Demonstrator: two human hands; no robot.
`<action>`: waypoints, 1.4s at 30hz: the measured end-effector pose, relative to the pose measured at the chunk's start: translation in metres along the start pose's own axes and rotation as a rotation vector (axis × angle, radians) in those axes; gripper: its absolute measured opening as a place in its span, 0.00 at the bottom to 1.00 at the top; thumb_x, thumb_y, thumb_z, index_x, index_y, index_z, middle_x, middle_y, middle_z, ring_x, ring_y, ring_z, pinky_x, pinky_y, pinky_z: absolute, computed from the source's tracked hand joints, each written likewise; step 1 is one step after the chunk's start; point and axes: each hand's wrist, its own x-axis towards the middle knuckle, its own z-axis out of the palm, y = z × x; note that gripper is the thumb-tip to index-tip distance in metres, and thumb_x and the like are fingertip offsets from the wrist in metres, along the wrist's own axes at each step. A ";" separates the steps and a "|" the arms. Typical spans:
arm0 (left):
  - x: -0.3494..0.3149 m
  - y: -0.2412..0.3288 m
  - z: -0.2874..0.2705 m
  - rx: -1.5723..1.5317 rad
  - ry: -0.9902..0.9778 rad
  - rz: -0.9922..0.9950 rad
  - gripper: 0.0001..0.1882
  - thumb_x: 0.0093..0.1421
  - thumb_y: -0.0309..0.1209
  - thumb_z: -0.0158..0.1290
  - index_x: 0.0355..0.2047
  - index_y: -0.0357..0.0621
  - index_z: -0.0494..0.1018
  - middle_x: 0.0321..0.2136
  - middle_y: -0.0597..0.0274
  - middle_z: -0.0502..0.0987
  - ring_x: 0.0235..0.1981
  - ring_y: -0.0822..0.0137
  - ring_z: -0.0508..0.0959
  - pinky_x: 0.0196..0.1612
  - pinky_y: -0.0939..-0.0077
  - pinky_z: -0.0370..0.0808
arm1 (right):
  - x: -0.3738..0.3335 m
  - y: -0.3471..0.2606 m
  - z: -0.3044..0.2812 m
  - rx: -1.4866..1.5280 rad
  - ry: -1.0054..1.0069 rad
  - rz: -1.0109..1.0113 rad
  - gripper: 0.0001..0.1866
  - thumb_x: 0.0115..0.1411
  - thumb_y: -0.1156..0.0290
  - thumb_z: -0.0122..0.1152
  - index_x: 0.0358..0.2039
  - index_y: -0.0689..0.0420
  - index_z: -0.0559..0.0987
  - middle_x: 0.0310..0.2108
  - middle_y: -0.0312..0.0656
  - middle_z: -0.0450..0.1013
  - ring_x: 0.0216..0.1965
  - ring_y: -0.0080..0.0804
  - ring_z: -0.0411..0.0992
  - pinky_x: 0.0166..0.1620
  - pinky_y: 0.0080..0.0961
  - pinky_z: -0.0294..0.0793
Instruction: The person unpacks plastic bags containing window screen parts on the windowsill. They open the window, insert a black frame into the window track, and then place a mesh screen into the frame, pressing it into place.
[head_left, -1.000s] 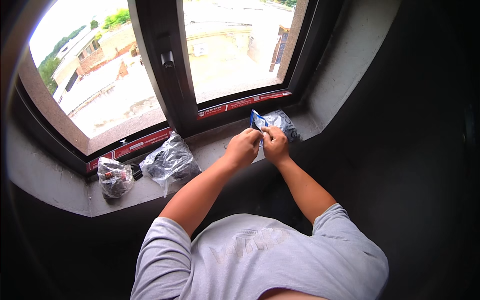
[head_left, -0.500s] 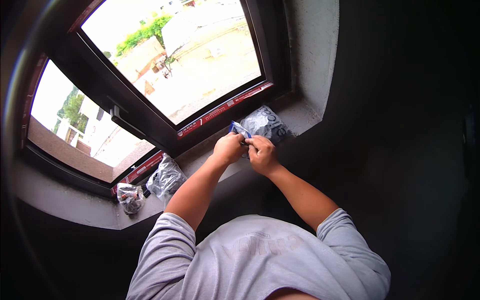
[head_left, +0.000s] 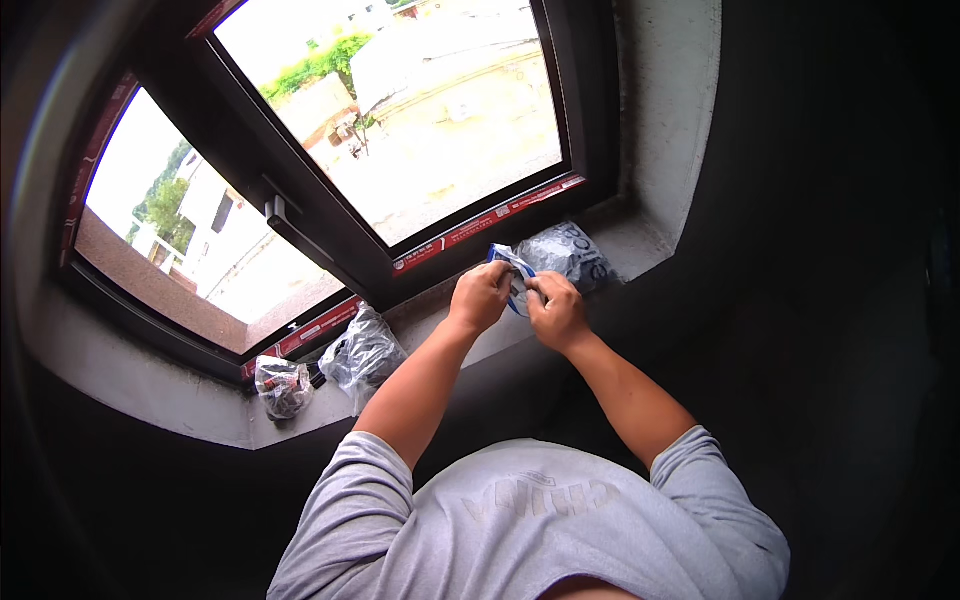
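Observation:
A small clear plastic bag with a blue edge [head_left: 519, 298] is between my hands, above the window sill. My left hand [head_left: 482, 297] pinches one side of its mouth, and my right hand [head_left: 557, 308] grips the other side with fingers bent. The bag's mouth is spread a little between them. Something small and dark shows inside it, too small to name. Just beyond my right hand, a larger clear bag with dark lettering [head_left: 568, 255] lies on the sill, its grey contents unclear.
Left along the sill [head_left: 425, 325] sit a crumpled clear bag [head_left: 362, 352] and a smaller bag of dark parts [head_left: 284, 388]. Behind rises a dark-framed window [head_left: 590, 110] with red tape along its lower edge and a handle [head_left: 283, 218]. A plastered wall [head_left: 668, 120] bounds the right.
My hands have moved slightly apart, and the blue-edged bag's mouth is wider between them. The whole view has shifted, so the window and sill appear further right.

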 end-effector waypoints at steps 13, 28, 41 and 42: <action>-0.031 0.018 -0.071 -1.355 -0.105 -0.666 0.07 0.68 0.31 0.55 0.41 0.40 0.76 0.29 0.61 0.82 0.20 0.73 0.78 0.20 0.82 0.71 | 0.021 -0.068 -0.005 0.701 -0.110 0.429 0.08 0.66 0.71 0.59 0.41 0.62 0.80 0.32 0.35 0.77 0.30 0.18 0.73 0.35 0.18 0.73; -0.084 -0.007 -0.107 -1.281 0.001 -0.763 0.11 0.70 0.33 0.52 0.46 0.39 0.75 0.28 0.64 0.76 0.20 0.73 0.78 0.20 0.81 0.71 | 0.041 -0.083 0.026 0.989 -0.494 0.747 0.07 0.66 0.70 0.61 0.41 0.60 0.78 0.32 0.42 0.78 0.29 0.26 0.77 0.32 0.22 0.77; -0.116 -0.137 -0.229 -1.693 0.527 -0.791 0.16 0.68 0.45 0.55 0.29 0.50 0.71 0.21 0.69 0.70 0.17 0.74 0.68 0.18 0.79 0.61 | 0.021 -0.088 -0.028 1.096 -0.157 0.932 0.05 0.67 0.68 0.58 0.41 0.53 0.79 0.33 0.41 0.79 0.30 0.28 0.78 0.34 0.26 0.78; -0.111 -0.143 -0.233 -1.580 0.588 -0.851 0.19 0.68 0.48 0.56 0.28 0.50 0.68 0.19 0.69 0.68 0.16 0.75 0.67 0.17 0.79 0.60 | 0.019 -0.093 -0.034 1.061 -0.130 0.943 0.05 0.67 0.68 0.57 0.41 0.53 0.78 0.33 0.41 0.79 0.30 0.28 0.78 0.34 0.26 0.78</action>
